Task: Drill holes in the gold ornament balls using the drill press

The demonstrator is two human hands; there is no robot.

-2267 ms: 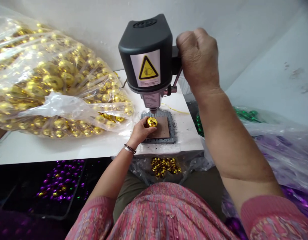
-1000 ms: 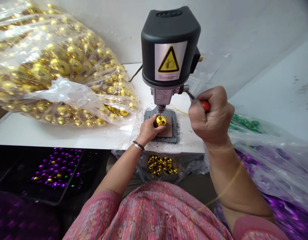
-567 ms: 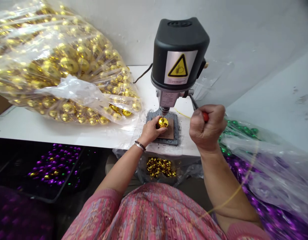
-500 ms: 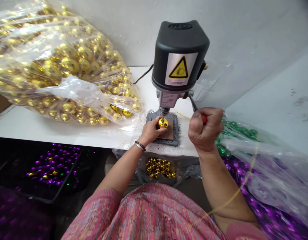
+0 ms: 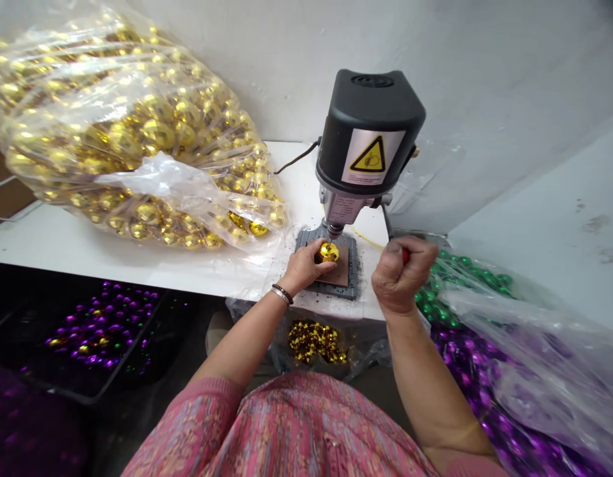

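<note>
My left hand (image 5: 305,265) is closed around a shiny gold faceted ball (image 5: 329,252), thumb and fingers on either side of it. The ball rests on a brown pad (image 5: 340,273) over the grey base plate (image 5: 352,285) of a small black drill press (image 5: 373,106). Right above the ball is the drill chuck (image 5: 334,230), its bit down at the top of the ball. My right hand (image 5: 400,273) makes a fist around the red-knobbed feed lever (image 5: 405,256); most of the lever is hidden by the fist.
A big clear bag of gold balls (image 5: 137,152) fills the left of the white table (image 5: 137,262). Below the table edge hangs an open bag of gold balls (image 5: 316,341). Green balls (image 5: 450,281) and purple balls (image 5: 465,358) in plastic lie at right. A black crate (image 5: 102,331) stands lower left.
The fist on the lever sits lower relative to the drill press, and the lever's shaft no longer shows. The whole view has shifted slightly. My left hand keeps the ball in place.
</note>
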